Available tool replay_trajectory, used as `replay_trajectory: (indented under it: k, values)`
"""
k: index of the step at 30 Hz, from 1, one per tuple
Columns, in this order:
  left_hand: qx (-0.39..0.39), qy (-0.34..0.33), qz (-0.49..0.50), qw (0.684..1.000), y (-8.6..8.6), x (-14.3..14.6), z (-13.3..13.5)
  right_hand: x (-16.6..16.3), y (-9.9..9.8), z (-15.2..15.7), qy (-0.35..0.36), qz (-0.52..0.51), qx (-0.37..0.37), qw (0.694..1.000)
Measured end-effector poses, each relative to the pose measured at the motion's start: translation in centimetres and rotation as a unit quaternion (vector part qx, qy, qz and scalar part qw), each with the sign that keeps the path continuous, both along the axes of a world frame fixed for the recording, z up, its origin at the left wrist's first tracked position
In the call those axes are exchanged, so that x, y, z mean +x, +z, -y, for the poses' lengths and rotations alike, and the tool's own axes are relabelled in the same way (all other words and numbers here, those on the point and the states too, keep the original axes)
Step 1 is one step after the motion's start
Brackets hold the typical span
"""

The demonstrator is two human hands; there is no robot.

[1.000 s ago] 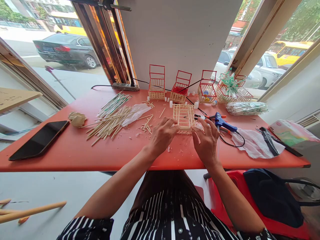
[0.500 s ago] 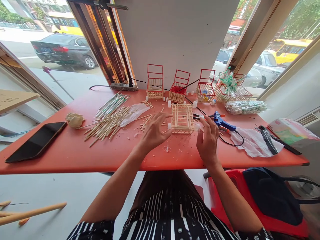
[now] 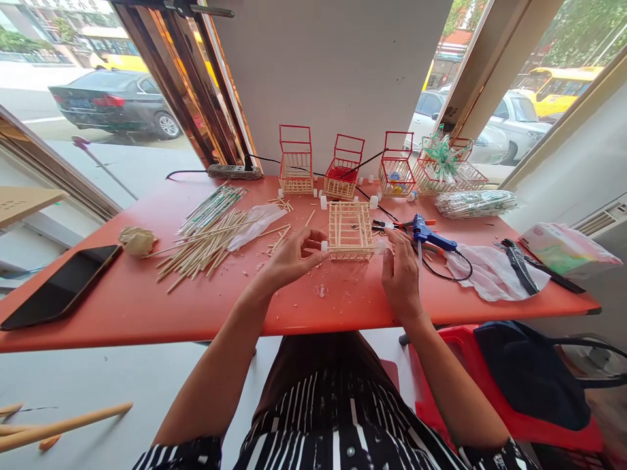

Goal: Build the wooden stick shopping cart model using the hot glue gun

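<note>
A small cart frame point(image 3: 349, 228) made of thin wooden sticks lies upside down on the red table, its white wheels pointing up at the corners. Beside its near left wheel point(image 3: 324, 246) is my left hand point(image 3: 294, 260), thumb and fingers apart around that wheel. My right hand point(image 3: 402, 274) is at the near right wheel point(image 3: 381, 247), fingers stretched forward and thumb close to the wheel; whether it touches cannot be told. Just beyond my right hand, a blue glue gun point(image 3: 431, 235) lies with pliers point(image 3: 385, 226) next to it.
Finished carts with red handles, such as one cart point(image 3: 296, 160), stand along the back. Loose wooden sticks point(image 3: 206, 251) and a phone point(image 3: 61, 287) lie left. To the right are a white cloth point(image 3: 482, 274), a wrapped stick bundle point(image 3: 475, 203) and a tissue pack point(image 3: 568, 251).
My fingers have drawn in slightly toward the two near wheels. The camera view has shifted a little, so the table scene sits further left. The cart frame stays on the table.
</note>
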State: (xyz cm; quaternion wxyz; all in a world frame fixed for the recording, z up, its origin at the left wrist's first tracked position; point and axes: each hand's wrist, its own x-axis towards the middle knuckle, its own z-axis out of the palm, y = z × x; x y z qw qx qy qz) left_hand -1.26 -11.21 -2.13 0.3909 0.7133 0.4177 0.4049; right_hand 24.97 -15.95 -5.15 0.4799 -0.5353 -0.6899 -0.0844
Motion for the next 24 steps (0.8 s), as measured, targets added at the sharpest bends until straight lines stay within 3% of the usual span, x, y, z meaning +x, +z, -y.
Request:
replay_trajectory:
  k: [11, 24]
  values:
    - [0.006, -0.025, 0.016, 1.0, -0.56, 0.05, 0.07, -0.05, -0.15, -0.01, 0.026, -0.023, -0.036, 0.999]
    - [0.016, 0.001, -0.009, 1.0, -0.64, 0.24, -0.01, -0.35, 0.19, 0.39, 0.038, -0.03, -0.067, 0.997]
